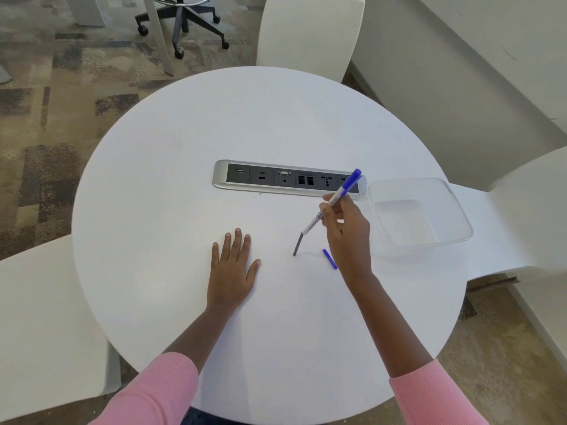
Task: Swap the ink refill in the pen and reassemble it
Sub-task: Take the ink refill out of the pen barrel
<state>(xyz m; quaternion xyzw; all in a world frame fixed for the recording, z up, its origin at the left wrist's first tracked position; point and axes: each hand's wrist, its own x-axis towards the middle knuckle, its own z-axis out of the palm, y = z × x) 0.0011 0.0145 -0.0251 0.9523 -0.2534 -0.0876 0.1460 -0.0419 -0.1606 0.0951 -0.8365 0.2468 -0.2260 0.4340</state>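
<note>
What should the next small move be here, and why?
Probably bring the left hand over to pinch the grey refill: it sticks out below the pen, tip down at the table; the right hand grips only the pen, and the left lies flat, idle.

the bench (pixel 184 210) is smooth, matt white. the socket panel (pixel 221 176) has a brushed silver metal frame and a matt dark plastic face. the tub (pixel 454 237) is clear, glossy plastic. the pen (pixel 313 222) has a smooth white plastic barrel and a glossy blue cap; the refill (pixel 297 244) is dull dark grey. the 2 sleeves (pixel 153 394) are pink ribbed knit.
</note>
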